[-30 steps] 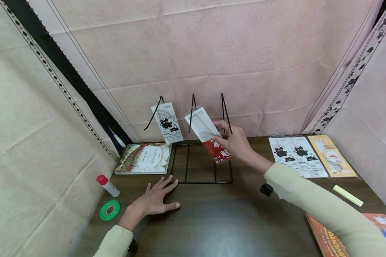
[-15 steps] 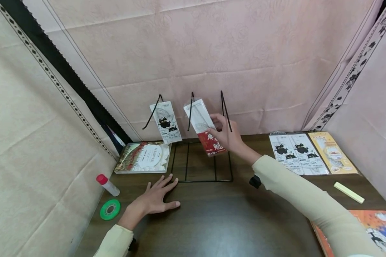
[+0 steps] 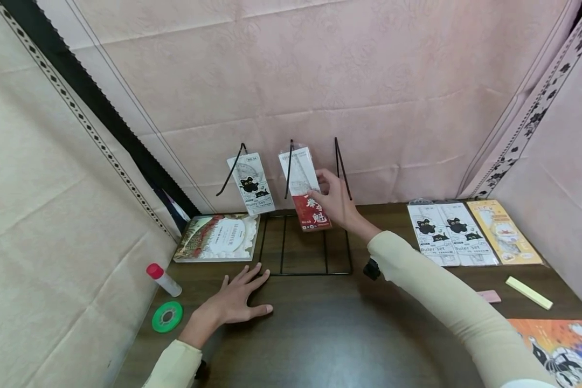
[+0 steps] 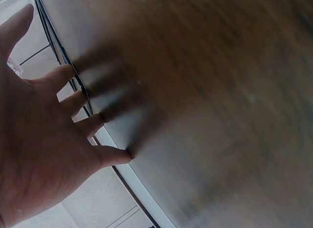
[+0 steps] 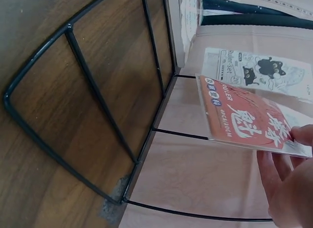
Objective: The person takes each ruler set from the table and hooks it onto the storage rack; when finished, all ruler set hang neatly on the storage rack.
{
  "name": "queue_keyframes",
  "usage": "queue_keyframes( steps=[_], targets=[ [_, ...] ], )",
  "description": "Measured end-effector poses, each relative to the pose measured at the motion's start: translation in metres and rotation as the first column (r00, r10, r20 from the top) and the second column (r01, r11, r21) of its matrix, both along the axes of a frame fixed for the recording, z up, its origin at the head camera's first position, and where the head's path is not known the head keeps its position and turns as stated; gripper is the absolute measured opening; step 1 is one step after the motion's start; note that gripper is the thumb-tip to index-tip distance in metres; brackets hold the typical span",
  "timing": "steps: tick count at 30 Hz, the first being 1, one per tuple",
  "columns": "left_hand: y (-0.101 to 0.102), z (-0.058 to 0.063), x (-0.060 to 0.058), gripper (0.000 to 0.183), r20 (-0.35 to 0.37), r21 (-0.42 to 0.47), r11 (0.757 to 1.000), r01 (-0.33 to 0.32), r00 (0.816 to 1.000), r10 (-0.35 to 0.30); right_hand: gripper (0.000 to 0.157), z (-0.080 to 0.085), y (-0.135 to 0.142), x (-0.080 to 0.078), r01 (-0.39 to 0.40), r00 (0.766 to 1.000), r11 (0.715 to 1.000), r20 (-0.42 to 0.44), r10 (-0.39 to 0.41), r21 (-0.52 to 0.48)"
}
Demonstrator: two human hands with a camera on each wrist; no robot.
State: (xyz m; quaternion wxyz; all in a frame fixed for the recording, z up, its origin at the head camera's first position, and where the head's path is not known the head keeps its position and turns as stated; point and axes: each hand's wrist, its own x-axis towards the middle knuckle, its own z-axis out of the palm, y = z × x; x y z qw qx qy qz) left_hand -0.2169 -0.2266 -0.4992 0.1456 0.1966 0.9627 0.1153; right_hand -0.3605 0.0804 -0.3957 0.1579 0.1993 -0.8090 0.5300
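My right hand [image 3: 338, 200] pinches the right edge of a white-and-red ruler set packet [image 3: 311, 213] between thumb and fingers. The packet's top overlaps the middle hook [image 3: 288, 172] of a black wire display rack [image 3: 315, 275]. In the right wrist view, the packet's red lower half [image 5: 239, 115] juts out past the thumb. To its left, a white ruler set packet with black cats [image 3: 254, 186] hangs from the left hook. Fingers spread, my left hand [image 3: 233, 302] rests on the table, fingertips close to the rack base's front bar.
A picture-covered book [image 3: 213, 240] lies left of the rack, with a red-capped glue stick [image 3: 164, 279] and green tape roll [image 3: 167, 317] nearer. Several packets [image 3: 456, 231] lie at right. A yellow strip [image 3: 528, 292], pink piece [image 3: 490, 296] and orange book [image 3: 562, 345] are around my right sleeve.
My right hand has shifted left and up with the ruler packet, which now stands more upright at the middle hook. My sleeve has uncovered the pink piece. The left hand stays put.
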Motion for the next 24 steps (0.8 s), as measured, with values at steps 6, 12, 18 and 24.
queue_keyframes(
  steps=[6, 12, 18, 24],
  targets=[
    [-0.001, -0.002, -0.001, 0.087, 0.008, -0.003, 1.0, 0.005, 1.0, -0.005, 0.032, -0.009, -0.002, -0.009, 0.041, 0.999, 0.998, 0.0, -0.041, 0.039],
    [-0.002, -0.003, -0.002, 0.087, 0.009, -0.014, 1.0, 0.001, 1.0, -0.001, 0.035, -0.016, -0.005, -0.014, 0.092, 0.996, 0.994, 0.012, -0.093, 0.056],
    [-0.002, -0.002, -0.001, 0.085, 0.013, -0.001, 1.0, 0.002, 1.0, -0.002, 0.035, -0.025, -0.009, -0.018, 0.071, 0.995, 0.997, 0.07, -0.072, 0.016],
    [-0.002, 0.0, -0.001, 0.085, 0.01, -0.001, 1.0, 0.004, 1.0, -0.004, 0.036, -0.029, -0.012, -0.022, 0.066, 0.993, 0.998, 0.093, -0.067, 0.015]
  ],
)
